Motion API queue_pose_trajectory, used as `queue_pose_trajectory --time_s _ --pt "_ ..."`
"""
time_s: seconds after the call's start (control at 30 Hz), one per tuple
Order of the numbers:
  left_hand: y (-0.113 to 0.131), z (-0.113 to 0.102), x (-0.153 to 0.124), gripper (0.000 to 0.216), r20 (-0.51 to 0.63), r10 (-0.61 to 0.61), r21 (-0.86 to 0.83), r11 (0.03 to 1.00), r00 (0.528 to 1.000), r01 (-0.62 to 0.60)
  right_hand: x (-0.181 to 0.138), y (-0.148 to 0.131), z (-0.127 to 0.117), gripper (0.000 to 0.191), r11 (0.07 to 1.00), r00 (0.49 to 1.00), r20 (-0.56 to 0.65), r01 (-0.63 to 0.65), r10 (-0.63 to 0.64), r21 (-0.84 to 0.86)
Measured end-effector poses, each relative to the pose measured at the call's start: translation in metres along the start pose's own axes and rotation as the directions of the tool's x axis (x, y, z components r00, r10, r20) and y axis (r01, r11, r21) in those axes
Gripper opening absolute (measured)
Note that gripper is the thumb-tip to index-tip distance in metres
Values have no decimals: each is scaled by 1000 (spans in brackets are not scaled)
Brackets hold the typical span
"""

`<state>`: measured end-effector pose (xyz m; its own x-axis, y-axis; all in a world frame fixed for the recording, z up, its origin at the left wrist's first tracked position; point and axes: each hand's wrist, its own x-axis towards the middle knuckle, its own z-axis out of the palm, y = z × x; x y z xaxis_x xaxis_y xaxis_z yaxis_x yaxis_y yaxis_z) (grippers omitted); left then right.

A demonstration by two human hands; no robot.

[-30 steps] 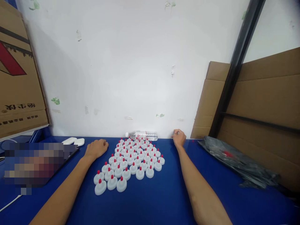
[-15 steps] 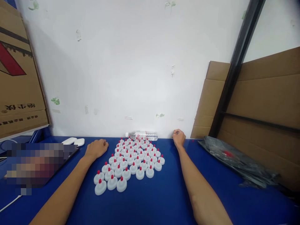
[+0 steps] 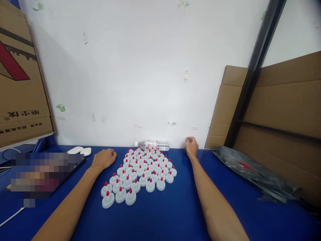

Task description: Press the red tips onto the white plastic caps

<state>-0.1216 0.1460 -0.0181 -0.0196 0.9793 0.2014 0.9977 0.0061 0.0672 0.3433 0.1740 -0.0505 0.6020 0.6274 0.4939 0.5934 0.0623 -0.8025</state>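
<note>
Several white caps with red tips [image 3: 139,174] stand in slanted rows on the blue table [image 3: 175,214]. My left hand [image 3: 104,158] rests palm down on the table just left of the rows, fingers curled, holding nothing. My right hand [image 3: 192,146] lies at the far edge by the wall, right of the caps, with its fingers closed; I cannot see anything in it. A clear plastic water bottle [image 3: 152,145] lies on its side against the wall behind the caps.
A large cardboard box [image 3: 17,80] stands at the left. Flattened cardboard [image 3: 281,110] and a black post [image 3: 253,73] fill the right side. A crumpled black plastic bag [image 3: 255,172] lies at the right. Two white oblong objects [image 3: 80,151] and a white cable [image 3: 11,217] lie at the left.
My right hand has lifted slightly toward the wall. The view has shifted a little; nothing else moved.
</note>
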Motion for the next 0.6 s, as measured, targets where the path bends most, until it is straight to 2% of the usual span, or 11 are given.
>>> queue_pose_trajectory --time_s 0.33,0.6 --pt "1 -1 -1 41 -3 1 1 1000 1000 -1 0 1 0 28 996 992 109 -68 62 59" --pt "1 -1 -1 41 -7 1 -8 1000 1000 -1 1 1 1 27 993 987 124 -112 105 44"
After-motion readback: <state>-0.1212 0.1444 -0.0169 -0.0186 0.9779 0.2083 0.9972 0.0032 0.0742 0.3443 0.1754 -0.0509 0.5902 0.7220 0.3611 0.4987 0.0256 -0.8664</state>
